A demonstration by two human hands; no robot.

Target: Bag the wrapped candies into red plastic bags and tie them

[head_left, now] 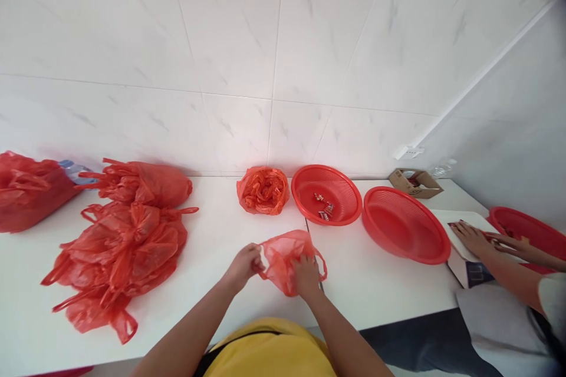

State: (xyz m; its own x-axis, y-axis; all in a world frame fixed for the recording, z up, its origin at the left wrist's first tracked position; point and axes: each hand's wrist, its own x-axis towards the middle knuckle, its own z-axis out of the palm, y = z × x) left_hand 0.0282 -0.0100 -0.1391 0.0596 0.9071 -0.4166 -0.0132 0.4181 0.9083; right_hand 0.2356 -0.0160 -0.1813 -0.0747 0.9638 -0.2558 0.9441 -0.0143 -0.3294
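Observation:
A thin red plastic carrier bag hangs between my hands, just above the white table's front part. My left hand is closed in a pinch on the bag's left edge, by a handle loop. At the bag's lower right side, my right hand grips the plastic, its fingertips partly hidden in the folds. The other handle loop sticks out past it to the right. Behind the bag, a red plastic basin holds several small wrapped pieces. Left of that basin lies a crumpled red bag with more plastic bunched inside.
Tied red bags are heaped on the left, with a fuller one beyond. A second red basin leans at right. Farther right are a cardboard box and a co-worker's hands on a white box.

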